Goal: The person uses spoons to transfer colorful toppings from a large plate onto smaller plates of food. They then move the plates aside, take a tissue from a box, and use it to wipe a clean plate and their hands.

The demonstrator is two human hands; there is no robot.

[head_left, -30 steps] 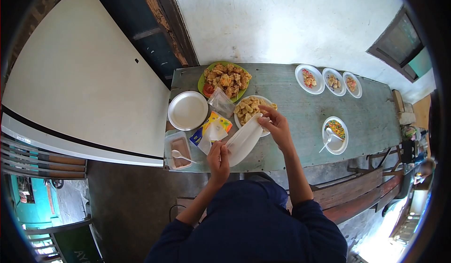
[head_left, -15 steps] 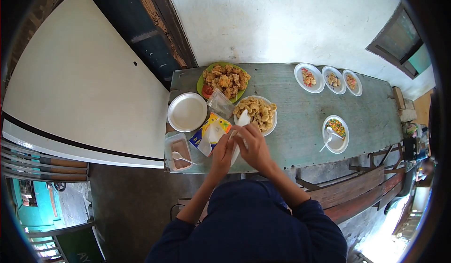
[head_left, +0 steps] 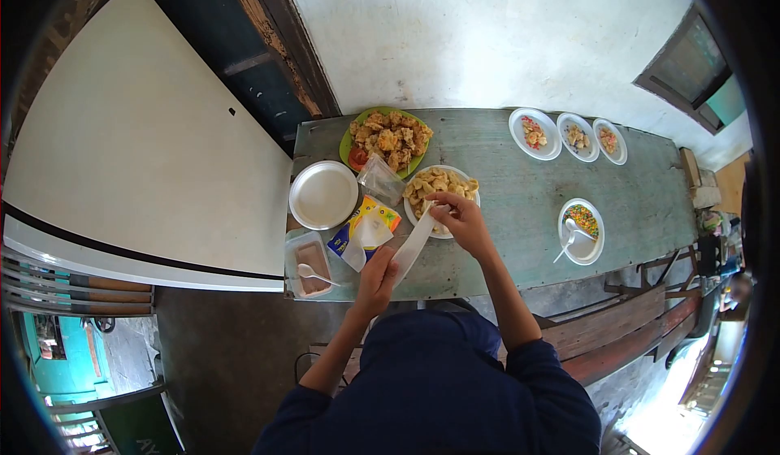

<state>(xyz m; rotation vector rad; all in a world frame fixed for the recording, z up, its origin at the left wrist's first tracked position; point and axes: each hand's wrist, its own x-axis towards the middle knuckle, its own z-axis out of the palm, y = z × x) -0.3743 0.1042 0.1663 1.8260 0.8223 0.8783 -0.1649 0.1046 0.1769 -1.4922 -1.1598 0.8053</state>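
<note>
A folded white tissue [head_left: 413,252] is stretched between my two hands at the table's front edge. My left hand [head_left: 379,277] is closed on its lower end, and my right hand [head_left: 460,218] pinches its upper end. Just beyond my right hand is a white plate of pale crackers [head_left: 439,185]. The blue and yellow tissue pack [head_left: 365,231] lies left of the tissue, with white tissue showing at its opening. A clear plastic bag [head_left: 382,180] rests between the pack and a green plate of fried food [head_left: 390,140].
An empty white plate [head_left: 323,195] and a clear container with a spoon [head_left: 310,258] are at the left. Three small plates of food [head_left: 535,135] stand at the back right. A bowl with colourful bits and spoons [head_left: 581,231] is on the right. A wooden bench [head_left: 605,333] stands below it.
My hands have moved apart, the right one up and to the right, the left one slightly down. The tissue now stretches diagonally between them.
</note>
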